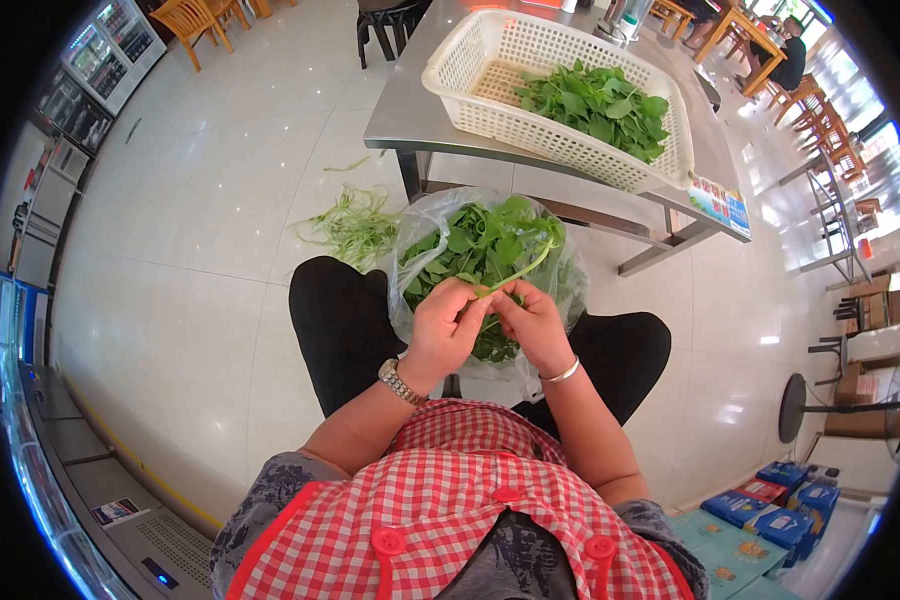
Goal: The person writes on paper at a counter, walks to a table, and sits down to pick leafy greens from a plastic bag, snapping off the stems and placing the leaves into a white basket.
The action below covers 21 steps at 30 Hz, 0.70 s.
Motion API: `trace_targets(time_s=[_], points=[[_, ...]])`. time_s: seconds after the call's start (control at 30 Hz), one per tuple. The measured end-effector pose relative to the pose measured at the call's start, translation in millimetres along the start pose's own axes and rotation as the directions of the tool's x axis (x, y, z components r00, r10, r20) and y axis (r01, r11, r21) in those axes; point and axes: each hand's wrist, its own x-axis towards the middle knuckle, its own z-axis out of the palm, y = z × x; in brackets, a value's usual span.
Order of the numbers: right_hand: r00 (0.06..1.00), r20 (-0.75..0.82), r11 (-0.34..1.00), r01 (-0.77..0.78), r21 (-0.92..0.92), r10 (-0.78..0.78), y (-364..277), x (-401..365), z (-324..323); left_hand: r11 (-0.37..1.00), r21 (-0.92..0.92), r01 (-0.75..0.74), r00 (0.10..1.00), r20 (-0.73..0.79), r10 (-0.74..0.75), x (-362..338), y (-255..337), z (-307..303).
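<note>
My left hand [448,325] and my right hand [534,328] meet fingertip to fingertip over an open clear plastic bag [407,240]. Both are pinched on a pale green vegetable stem [526,268], which curves up and to the right from my fingers. Leafy greens [470,245] fill the bag, which sits between my knees. Part of the greens is hidden behind my hands. A white perforated basket [475,90] rests on the metal table ahead, with a heap of picked leaves [602,108] in it.
Stripped stems [355,228] lie in a pile on the tiled floor, left of the bag. The metal table's [395,115] near edge and legs stand just beyond the bag. Blue packages [780,525] and boxes are at lower right, near a fan [792,408]. A person [792,55] sits far right.
</note>
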Motion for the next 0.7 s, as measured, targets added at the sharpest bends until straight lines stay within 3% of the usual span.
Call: trace_targets(time_s=[0.07, 0.17, 0.2, 0.27, 0.3, 0.33, 0.37, 0.4, 0.5, 0.67, 0.7], points=[[0.999, -0.003, 0.996, -0.045, 0.072, 0.046, 3.4, 2.7, 0.0, 0.998, 0.034, -0.052, 0.999, -0.005, 0.052, 0.5, -3.7, -0.1], [0.969, -0.082, 0.914, 0.192, -0.357, -0.235, 4.7, 3.8, 5.4, 0.994, 0.085, -0.063, 0.998, 0.018, 0.061, 0.3, -2.6, -1.8], [0.904, -0.058, 0.766, 0.322, -0.556, -0.423, 9.3, 8.9, 0.3, 0.993, 0.097, -0.062, 0.998, 0.023, 0.06, 0.0, -1.9, -2.3], [0.693, 0.108, 0.309, 0.448, -0.839, -0.713, 15.6, 20.0, -11.8, 0.991, 0.121, -0.06, 0.998, 0.037, 0.056, -0.9, -0.2, -3.7], [0.841, -0.049, 0.625, 0.36, -0.692, -0.538, 18.5, 17.8, -18.6, 0.995, 0.084, -0.058, 0.998, 0.04, 0.055, -1.4, 0.9, -3.8], [0.944, -0.139, 0.858, 0.204, -0.472, -0.301, 9.2, 12.9, -18.8, 0.997, 0.047, -0.059, 0.998, 0.039, 0.057, -0.1, 2.0, -3.2], [0.988, -0.148, 0.977, 0.003, -0.212, -0.035, -1.0, 11.5, -19.1, 0.998, 0.012, -0.064, 0.997, 0.031, 0.064, 3.6, 1.7, -2.7], [0.997, -0.072, 0.994, -0.012, -0.112, 0.004, -5.7, 7.2, -18.4, 0.998, 0.053, -0.028, 0.999, 0.046, 0.026, 3.8, -0.5, -4.0], [1.0, 0.025, 0.999, 0.004, -0.043, -0.003, -11.4, -5.2, -10.6, 0.986, 0.163, 0.029, 0.998, 0.057, -0.039, 4.4, -10.8, -8.6], [0.996, -0.056, 0.988, -0.067, 0.136, 0.075, -0.3, -6.0, 3.7, 0.924, 0.36, -0.127, 0.992, 0.022, 0.127, 5.8, -13.6, -5.5], [0.994, -0.083, 0.987, -0.056, 0.15, 0.069, 4.1, -3.7, 8.7, 0.92, 0.381, -0.091, 0.995, 0.062, 0.073, 1.0, -13.7, -5.4]])
